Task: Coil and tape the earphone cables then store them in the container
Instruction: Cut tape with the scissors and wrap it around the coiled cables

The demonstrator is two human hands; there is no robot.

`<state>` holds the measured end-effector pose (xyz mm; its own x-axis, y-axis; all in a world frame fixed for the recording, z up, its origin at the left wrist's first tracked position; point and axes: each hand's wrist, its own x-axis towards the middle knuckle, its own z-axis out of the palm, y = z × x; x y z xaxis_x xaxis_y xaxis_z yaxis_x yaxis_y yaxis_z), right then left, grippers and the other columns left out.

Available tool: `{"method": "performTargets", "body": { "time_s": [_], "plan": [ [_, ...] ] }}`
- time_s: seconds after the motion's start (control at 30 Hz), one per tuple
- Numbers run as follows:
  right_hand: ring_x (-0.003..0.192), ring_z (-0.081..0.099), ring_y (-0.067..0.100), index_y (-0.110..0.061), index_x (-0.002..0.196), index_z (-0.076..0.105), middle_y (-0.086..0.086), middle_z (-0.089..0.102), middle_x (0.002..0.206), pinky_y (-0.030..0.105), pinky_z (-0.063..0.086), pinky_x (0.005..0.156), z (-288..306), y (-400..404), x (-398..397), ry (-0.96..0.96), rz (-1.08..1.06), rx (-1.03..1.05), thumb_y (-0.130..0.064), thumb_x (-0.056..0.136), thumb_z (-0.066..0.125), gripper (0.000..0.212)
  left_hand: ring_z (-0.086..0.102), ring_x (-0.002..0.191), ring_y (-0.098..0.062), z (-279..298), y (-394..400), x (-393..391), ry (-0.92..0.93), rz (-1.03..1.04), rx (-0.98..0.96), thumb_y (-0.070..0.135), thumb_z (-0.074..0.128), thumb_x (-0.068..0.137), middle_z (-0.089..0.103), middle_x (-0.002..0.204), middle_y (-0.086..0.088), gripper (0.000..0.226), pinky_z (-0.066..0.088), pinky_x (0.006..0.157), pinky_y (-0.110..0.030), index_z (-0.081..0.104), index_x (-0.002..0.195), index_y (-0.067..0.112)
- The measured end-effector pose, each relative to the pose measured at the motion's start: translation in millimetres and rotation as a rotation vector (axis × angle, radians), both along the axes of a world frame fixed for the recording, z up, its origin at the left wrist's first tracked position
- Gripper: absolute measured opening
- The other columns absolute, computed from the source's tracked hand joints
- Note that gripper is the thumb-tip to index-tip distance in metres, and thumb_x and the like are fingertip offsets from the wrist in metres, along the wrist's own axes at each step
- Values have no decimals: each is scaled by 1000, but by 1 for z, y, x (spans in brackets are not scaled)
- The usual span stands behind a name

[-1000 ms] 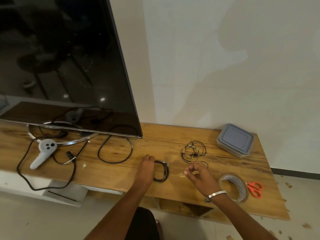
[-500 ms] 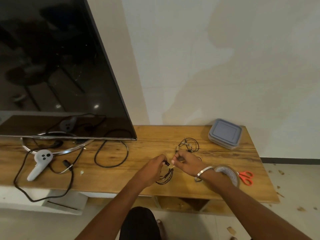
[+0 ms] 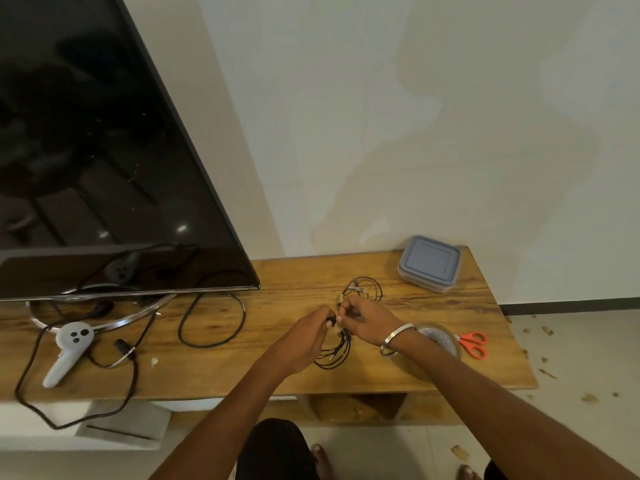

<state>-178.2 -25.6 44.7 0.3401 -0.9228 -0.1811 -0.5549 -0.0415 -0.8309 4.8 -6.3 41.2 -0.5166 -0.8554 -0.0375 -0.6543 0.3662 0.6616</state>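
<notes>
On the wooden table (image 3: 294, 271), the television (image 3: 86, 150) is cut off at left, the lidded container (image 3: 429, 263) sits far right, and both hands, left hand (image 3: 308, 336) and right hand (image 3: 367, 318), pinch the coiled earphone cable (image 3: 334, 355), hiding its taped spot and part of the tape roll (image 3: 441, 337).

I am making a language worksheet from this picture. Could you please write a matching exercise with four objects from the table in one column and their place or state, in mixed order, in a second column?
Things:
1. scissors
2. lidded container
3. white controller
4. cable coil

States:
A. held by left hand and right hand
B. lies beside the tape roll, orange handles
C. stands closed near the wall
D. lies in front of the television

Pairs: 1-B, 2-C, 3-D, 4-A
</notes>
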Motion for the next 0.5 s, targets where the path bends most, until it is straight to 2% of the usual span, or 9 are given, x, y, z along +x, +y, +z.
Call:
{"method": "performTargets", "body": {
  "time_s": [0.13, 0.3, 0.37, 0.5],
  "plan": [
    [75, 60, 11, -17, 90, 55, -3, 62, 82, 13, 45, 63, 4, 1, -2, -14, -31, -26, -20, 90, 59, 5, 44, 70, 4, 7, 3, -5, 31, 2, 3, 27, 33, 104, 46, 82, 17, 18, 31, 58, -13, 47, 103, 16],
    [71, 55, 4, -15, 93, 55, -9, 57, 79, 6, 43, 59, 9, 6, -5, -13, -48, -84, -17, 91, 59, 5, 48, 73, -1, 9, 6, -9, 85, 23, 31, 34, 37, 103, 56, 90, 8, 14, 37, 63, -18, 48, 104, 25],
    [71, 55, 5, -15, 93, 54, -10, 57, 79, 7, 43, 60, 9, 7, -5, -22, -56, -92, -17, 91, 59, 5, 51, 75, 2, 10, 7, -10, 87, 16, 62, 36, 43, 101, 57, 92, 12, 11, 38, 63, -15, 47, 105, 27],
    [68, 55, 1, -17, 92, 54, -12, 57, 78, 11, 43, 60, 6, 9, -7, -42, -84, -84, -18, 91, 60, 6, 52, 75, 3, 9, 7, -12, 73, 9, 62, 26, 47, 100, 56, 90, 16, 4, 36, 62, -15, 45, 102, 28]
  ]
}}
